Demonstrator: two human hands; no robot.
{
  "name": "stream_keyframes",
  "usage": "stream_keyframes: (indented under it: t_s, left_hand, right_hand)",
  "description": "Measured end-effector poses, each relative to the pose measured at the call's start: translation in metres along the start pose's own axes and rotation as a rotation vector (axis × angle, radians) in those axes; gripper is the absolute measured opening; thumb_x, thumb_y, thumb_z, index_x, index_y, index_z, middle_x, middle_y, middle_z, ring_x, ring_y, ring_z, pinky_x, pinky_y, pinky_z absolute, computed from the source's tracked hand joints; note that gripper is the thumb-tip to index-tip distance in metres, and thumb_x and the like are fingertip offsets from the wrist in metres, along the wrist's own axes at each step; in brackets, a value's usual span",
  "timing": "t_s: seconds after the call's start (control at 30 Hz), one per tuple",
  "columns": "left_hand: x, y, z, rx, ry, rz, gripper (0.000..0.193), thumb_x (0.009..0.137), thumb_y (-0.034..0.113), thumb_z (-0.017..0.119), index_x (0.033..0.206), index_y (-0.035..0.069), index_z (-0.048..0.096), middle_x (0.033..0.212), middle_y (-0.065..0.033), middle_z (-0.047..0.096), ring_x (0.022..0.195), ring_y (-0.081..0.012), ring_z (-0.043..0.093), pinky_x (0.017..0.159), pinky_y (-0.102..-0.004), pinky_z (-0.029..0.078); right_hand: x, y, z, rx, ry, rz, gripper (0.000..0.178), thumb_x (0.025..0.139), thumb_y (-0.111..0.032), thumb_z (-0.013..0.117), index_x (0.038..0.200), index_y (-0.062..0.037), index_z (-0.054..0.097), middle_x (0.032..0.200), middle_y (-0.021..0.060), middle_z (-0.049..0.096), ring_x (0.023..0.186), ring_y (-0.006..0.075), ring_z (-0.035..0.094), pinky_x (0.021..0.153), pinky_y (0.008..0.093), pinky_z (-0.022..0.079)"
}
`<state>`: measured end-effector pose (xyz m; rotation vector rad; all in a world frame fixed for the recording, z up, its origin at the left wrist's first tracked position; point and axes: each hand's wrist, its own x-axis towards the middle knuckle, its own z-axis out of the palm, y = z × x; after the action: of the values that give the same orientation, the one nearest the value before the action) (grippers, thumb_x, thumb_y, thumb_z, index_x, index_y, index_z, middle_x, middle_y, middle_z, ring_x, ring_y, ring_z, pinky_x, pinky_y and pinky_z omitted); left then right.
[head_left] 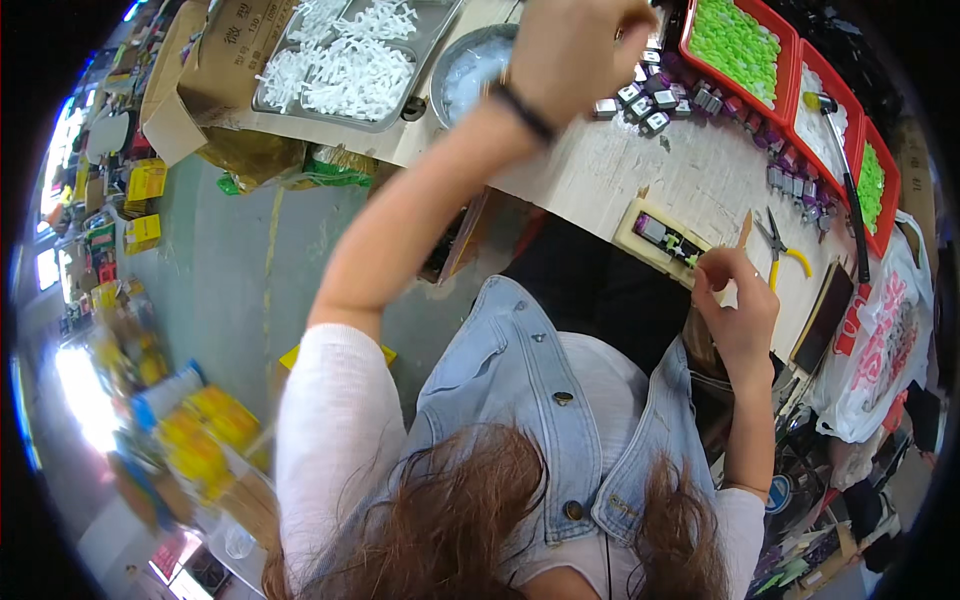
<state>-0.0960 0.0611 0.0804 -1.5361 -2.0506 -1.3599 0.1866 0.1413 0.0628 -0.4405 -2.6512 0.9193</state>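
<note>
My right hand (742, 303) bends by the block (627, 228); best keep it flat, steady. My left hand (570, 60) curls near motors (655, 122); can't tell either grip.

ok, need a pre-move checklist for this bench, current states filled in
1. Cream fixture on table: ok.
2. Purple part lying in the fixture: ok.
3. Right hand at the fixture's right end: ok.
4. Anything in left hand: cannot tell, grip unclear.
5. Yellow-handled pliers clear of right hand: ok, lying apart.
6. Middle red tray unobstructed: not ok, long black tool lies across it.
</note>
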Motion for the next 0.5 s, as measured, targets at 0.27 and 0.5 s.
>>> stream_keyframes:
  t_s: [0.27, 0.5]
  left_hand:
    - [0.038, -0.065, 0.033, 0.526, -0.183, 0.15, 0.01, 0.079, 0.013, 0.061, 0.08, 0.005, 0.066, 0.085, -0.0189, 0.067, 0.084, -0.0351, 0.066, 0.074, -0.0452, 0.052]
    - [-0.109, 0.075, 0.024, -0.038, -0.558, 0.297, 0.042, 0.074, 0.011, 0.063, 0.113, -0.005, 0.062, 0.115, -0.0148, 0.061, 0.108, -0.0296, 0.061, 0.094, -0.0384, 0.05]
  right_hand:
    - [0.014, 0.014, -0.001, 0.088, -0.139, 0.06, 0.035, 0.077, 0.01, 0.07, 0.1, -0.0043, 0.048, 0.08, 0.0079, 0.062, 0.066, 0.0175, 0.064, 0.064, 0.0287, 0.054]
    - [0.016, 0.019, -0.002, 0.163, -0.133, 0.066, 0.034, 0.075, 0.01, 0.069, 0.099, -0.0038, 0.048, 0.08, 0.0073, 0.06, 0.066, 0.0174, 0.063, 0.063, 0.0282, 0.054]
